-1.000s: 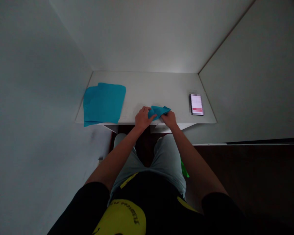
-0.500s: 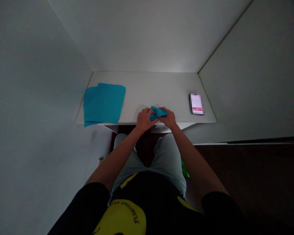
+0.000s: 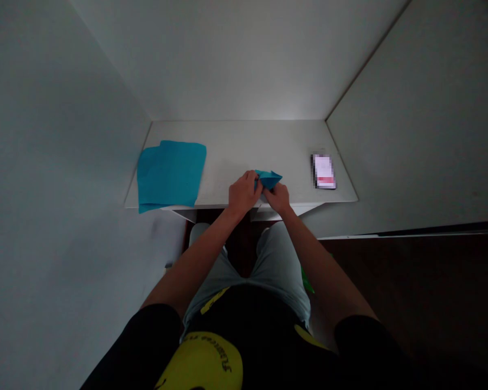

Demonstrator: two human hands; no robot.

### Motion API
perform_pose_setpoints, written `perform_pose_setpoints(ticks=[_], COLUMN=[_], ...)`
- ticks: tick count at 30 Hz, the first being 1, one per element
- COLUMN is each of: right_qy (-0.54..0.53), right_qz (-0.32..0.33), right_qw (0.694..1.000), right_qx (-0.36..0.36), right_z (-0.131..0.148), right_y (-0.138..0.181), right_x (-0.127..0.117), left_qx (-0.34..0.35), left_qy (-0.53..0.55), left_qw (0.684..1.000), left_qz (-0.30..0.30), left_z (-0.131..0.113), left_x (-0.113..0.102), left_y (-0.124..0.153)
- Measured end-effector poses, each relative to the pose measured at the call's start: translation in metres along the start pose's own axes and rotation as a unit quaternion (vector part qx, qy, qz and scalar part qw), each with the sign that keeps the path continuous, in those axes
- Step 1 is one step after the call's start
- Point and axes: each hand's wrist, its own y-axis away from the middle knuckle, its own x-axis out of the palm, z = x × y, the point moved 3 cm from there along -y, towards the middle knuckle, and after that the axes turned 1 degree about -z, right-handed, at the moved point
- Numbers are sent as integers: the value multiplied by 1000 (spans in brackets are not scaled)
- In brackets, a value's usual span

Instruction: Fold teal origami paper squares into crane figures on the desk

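Note:
A small folded blue paper (image 3: pixel 269 178) sits near the front edge of the white desk (image 3: pixel 244 146). My left hand (image 3: pixel 244 194) pinches its left side, fingers closed on it. My right hand (image 3: pixel 277 197) grips its lower right part, fingers curled. Only the paper's top corner shows above my fingers; the rest is hidden under them. Both hands touch each other over the paper.
A stack of flat blue sheets (image 3: pixel 169 173) lies at the desk's left end, overhanging the front edge. A phone (image 3: pixel 323 171) with a lit screen lies at the right end. Walls close in the desk on the left, back and right.
The paper has been folded smaller, from a wide bow-like shape to a compact triangle. Both hands have drawn closer together over it.

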Motion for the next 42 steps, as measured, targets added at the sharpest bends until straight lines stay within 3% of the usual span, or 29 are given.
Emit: perform_pose_setpoints(ticks=[6, 10, 16, 21, 23, 26, 31, 42], right_qy=[-150, -194, -144, -149, -151, -150, -155, -162], right_qz=[-14, -25, -50, -50, -55, -70, -71, -112], right_qw=[988, 981, 988, 988, 987, 986, 985, 978], right_qx=[18, 19, 24, 6, 10, 15, 8, -65], right_z=[-2, -1, 2, 0, -2, -6, -9, -9], right_y=[2, 2, 7, 9, 7, 4, 3, -1], right_x=[0, 2, -2, -2, -1, 2, 5, -2], left_qx=[-34, -57, -1, -107, -111, -95, -135, 13], left_qy=[-24, -48, -15, 65, 94, 124, 136, 209], left_qw=[999, 997, 1000, 992, 989, 987, 980, 978], left_qz=[-27, -4, 3, 9, 13, -17, -45, -23], left_z=[5, 12, -4, -4, 0, 9, 24, 69], left_x=[-21, -25, 0, 38, 49, 54, 48, 25], left_y=[-13, -12, -4, -15, -22, -31, -38, -26])
